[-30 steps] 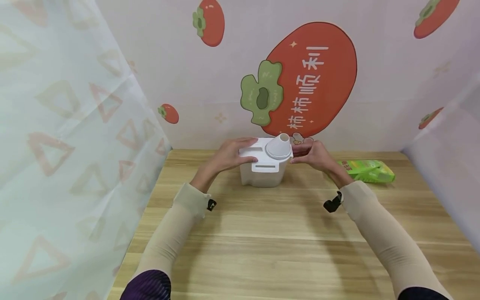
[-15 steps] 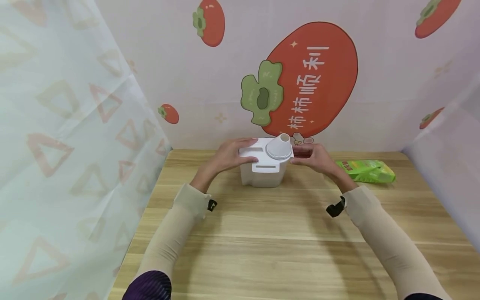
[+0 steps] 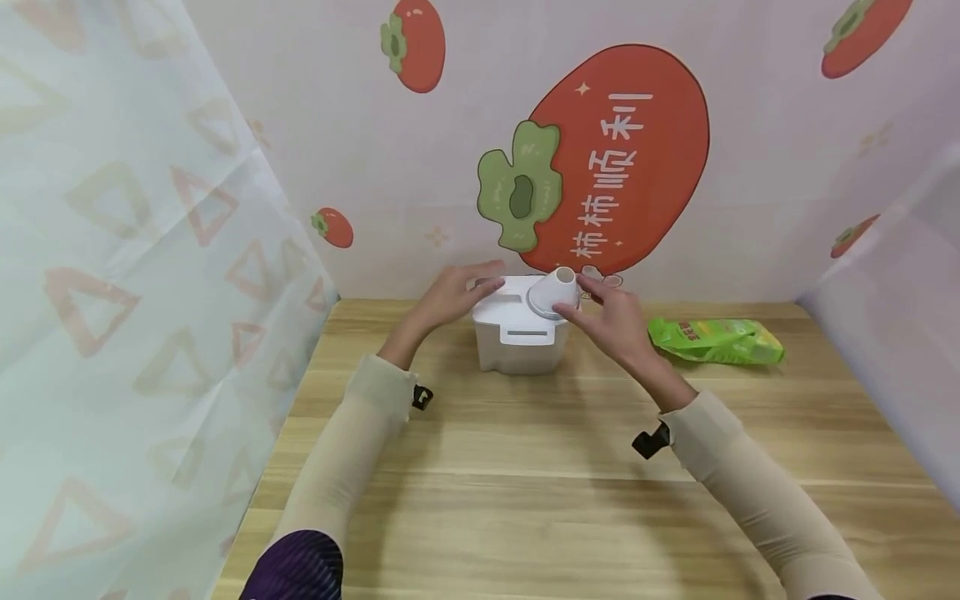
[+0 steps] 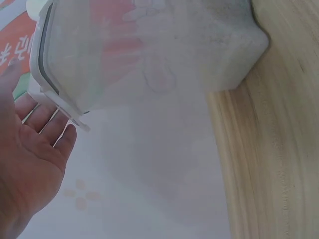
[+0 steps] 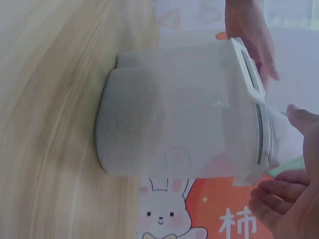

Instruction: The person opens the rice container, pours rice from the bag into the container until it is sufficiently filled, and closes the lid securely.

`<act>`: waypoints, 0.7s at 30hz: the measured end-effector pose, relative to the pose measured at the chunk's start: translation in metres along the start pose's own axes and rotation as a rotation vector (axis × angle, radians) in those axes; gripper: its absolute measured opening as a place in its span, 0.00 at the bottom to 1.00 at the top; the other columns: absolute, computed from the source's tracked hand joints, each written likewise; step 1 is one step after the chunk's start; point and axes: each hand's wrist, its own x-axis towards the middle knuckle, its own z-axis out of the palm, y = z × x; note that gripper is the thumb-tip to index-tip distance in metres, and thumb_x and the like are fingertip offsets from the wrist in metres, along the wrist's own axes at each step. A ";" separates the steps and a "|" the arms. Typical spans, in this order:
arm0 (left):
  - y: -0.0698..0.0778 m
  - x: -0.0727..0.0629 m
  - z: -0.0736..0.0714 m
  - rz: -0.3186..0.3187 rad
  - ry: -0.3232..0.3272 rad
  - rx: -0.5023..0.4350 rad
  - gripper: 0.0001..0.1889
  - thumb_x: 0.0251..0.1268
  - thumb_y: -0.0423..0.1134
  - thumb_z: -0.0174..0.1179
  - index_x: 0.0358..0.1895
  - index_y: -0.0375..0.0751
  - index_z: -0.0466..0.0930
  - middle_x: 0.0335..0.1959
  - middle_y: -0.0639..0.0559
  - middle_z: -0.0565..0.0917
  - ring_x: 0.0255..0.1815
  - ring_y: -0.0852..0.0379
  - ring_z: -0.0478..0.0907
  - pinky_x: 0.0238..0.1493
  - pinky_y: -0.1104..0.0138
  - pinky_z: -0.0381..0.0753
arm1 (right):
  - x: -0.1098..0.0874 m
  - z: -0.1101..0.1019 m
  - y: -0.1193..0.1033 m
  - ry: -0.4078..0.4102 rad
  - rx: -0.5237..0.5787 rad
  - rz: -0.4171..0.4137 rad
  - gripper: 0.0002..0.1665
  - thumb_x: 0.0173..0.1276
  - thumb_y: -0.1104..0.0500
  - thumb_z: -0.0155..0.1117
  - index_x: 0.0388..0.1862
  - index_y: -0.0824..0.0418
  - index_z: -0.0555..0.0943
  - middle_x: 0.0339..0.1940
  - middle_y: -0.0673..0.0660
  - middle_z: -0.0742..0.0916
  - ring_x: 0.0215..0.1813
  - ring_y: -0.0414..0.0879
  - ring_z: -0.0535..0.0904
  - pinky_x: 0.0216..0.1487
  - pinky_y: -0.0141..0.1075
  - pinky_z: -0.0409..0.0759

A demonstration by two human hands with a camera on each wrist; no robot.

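A translucent plastic storage container (image 3: 521,357) with a white lid (image 3: 498,310) stands upright at the back of the table. Grey, grainy-looking contents (image 5: 130,122) fill its lower part. A white cone-shaped spout (image 3: 553,292) rises from the lid's right side. Beside the lid's left end is my left hand (image 3: 444,298), its fingers spread and relaxed, with the thumb tip at the lid's edge. My right hand (image 3: 619,323) is at the spout, thumb in front near its base and fingers behind. In the right wrist view those fingers (image 5: 279,191) reach out fairly straight below the spout.
A green plastic packet (image 3: 716,341) lies on the wooden table (image 3: 517,483) to the right of the container. A patterned back wall (image 3: 375,167) rises close behind, with side walls at left and right.
My left hand has loosened from the lid and drawn slightly up and left. My right hand has moved from the lid's right end to the spout. The container stays put.
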 end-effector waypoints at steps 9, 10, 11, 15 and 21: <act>-0.008 0.003 0.001 -0.029 -0.034 -0.056 0.24 0.79 0.52 0.62 0.68 0.43 0.83 0.69 0.51 0.82 0.74 0.49 0.76 0.74 0.55 0.75 | 0.001 0.016 -0.008 0.099 -0.016 0.036 0.45 0.63 0.43 0.82 0.70 0.69 0.80 0.59 0.69 0.89 0.58 0.63 0.88 0.58 0.57 0.87; -0.009 0.003 0.001 -0.029 -0.031 -0.065 0.23 0.79 0.52 0.62 0.67 0.42 0.84 0.69 0.51 0.82 0.75 0.49 0.76 0.74 0.55 0.76 | 0.002 0.017 -0.008 0.106 -0.015 0.042 0.44 0.63 0.43 0.82 0.69 0.69 0.81 0.57 0.69 0.89 0.58 0.62 0.88 0.58 0.57 0.87; -0.009 0.002 0.002 -0.030 -0.026 -0.067 0.23 0.79 0.52 0.62 0.66 0.42 0.84 0.69 0.52 0.82 0.74 0.49 0.76 0.74 0.55 0.76 | 0.004 0.018 -0.009 0.109 -0.012 0.048 0.43 0.63 0.43 0.82 0.68 0.69 0.82 0.56 0.69 0.90 0.57 0.62 0.88 0.58 0.56 0.87; -0.008 0.001 0.002 -0.018 -0.003 -0.053 0.21 0.79 0.51 0.62 0.64 0.41 0.86 0.67 0.51 0.83 0.73 0.49 0.77 0.72 0.55 0.77 | 0.010 0.018 -0.009 0.076 0.026 0.077 0.39 0.64 0.44 0.81 0.66 0.66 0.84 0.56 0.68 0.90 0.58 0.61 0.88 0.59 0.56 0.86; -0.005 -0.007 0.005 -0.003 0.014 0.004 0.20 0.80 0.50 0.61 0.63 0.40 0.86 0.67 0.51 0.83 0.73 0.50 0.77 0.74 0.57 0.76 | 0.021 0.012 -0.003 -0.029 0.118 0.090 0.36 0.68 0.49 0.79 0.69 0.65 0.82 0.62 0.66 0.88 0.65 0.59 0.84 0.67 0.55 0.82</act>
